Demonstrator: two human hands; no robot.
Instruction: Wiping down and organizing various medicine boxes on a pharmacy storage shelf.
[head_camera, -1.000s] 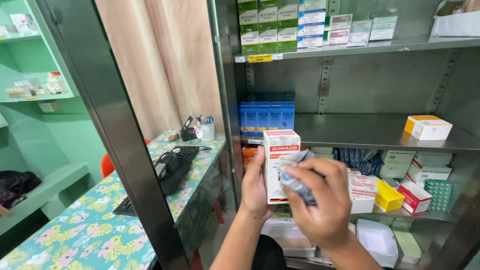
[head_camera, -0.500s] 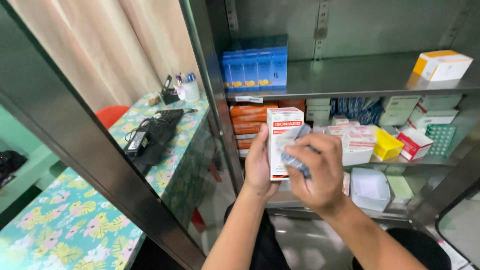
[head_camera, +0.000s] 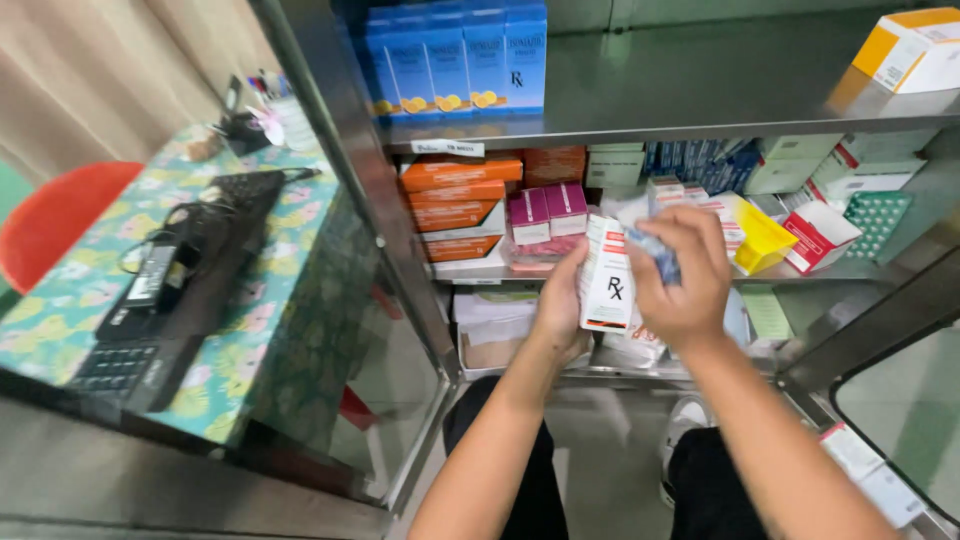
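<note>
I see left hand (head_camera: 562, 305) gripping white-red medicine box (head_camera: 606, 275) upright, steadying it; right hand (head_camera: 680, 270) pinching blister strips (head_camera: 655, 255) at box top, before shelf (head_camera: 700, 110).

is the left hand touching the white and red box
Touching. The head view shows the left hand wrapped around the left edge of the white and red box, fingers pressed against it with no gap.
</note>
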